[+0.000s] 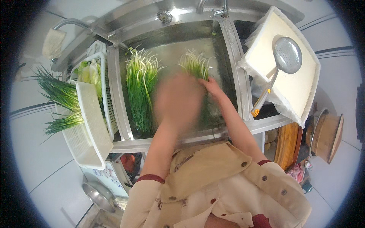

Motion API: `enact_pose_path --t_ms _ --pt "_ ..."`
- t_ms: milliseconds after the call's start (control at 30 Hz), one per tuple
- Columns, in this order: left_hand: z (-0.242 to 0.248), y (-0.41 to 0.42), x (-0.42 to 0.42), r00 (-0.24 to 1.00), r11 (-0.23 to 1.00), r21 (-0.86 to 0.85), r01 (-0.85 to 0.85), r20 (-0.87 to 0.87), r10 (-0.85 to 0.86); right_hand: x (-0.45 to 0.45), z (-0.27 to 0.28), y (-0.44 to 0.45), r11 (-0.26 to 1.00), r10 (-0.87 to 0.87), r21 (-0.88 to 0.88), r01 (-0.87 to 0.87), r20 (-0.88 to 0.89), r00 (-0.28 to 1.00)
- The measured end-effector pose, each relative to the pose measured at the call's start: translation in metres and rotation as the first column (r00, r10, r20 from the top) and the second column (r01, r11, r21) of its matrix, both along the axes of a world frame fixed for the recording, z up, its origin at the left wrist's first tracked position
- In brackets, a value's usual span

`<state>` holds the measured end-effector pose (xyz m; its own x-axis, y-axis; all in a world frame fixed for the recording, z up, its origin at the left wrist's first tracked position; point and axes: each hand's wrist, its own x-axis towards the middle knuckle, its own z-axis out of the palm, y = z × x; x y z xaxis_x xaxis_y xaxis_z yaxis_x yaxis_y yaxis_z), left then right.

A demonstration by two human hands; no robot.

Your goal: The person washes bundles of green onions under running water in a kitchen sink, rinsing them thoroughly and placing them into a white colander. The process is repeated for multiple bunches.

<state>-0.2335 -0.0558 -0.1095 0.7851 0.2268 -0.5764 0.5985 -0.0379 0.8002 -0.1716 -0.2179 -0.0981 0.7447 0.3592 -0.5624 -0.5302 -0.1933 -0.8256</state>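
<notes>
In the steel sink basin (223,65), my right hand (210,85) holds the right side of a bunch of green chives (195,67), whose white ends point away from me. My left hand (179,99) is over the same bunch, but a blur covers it, so its fingers and grip cannot be made out. A larger bundle of chives (141,94) lies along the left side of the basin, white ends also at the far side. Water appears to stand in the basin.
A white plastic basket (94,136) with more chives (61,94) stands left, beside a basket of leafy greens (92,74). At right, a perforated skimmer (288,55) rests on a white slab in a cloth-lined tray (316,68). A faucet (223,12) is at the back.
</notes>
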Motion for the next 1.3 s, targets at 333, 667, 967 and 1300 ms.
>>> enact_pose_path --t_ms 333,667,967,1300 --pt "0.015 0.032 -0.066 0.912 0.903 -0.16 -0.398 -0.178 0.37 0.014 -0.032 -0.038 0.961 -0.184 -0.199 0.19 0.047 0.982" --pt "0.015 0.053 -0.038 0.922 0.901 -0.195 -0.388 -0.082 0.379 0.029 0.007 -0.012 0.994 -0.033 -0.098 0.036 0.039 0.999" --pt "0.025 0.035 0.016 0.938 0.834 -0.441 -0.333 -0.062 0.342 0.037 0.037 0.027 0.978 -0.063 0.172 0.115 -0.286 0.956" --pt "0.065 0.049 -0.005 0.915 0.701 -0.602 -0.381 -0.136 0.38 0.03 0.105 0.014 0.917 0.003 0.366 0.16 -0.407 0.914"
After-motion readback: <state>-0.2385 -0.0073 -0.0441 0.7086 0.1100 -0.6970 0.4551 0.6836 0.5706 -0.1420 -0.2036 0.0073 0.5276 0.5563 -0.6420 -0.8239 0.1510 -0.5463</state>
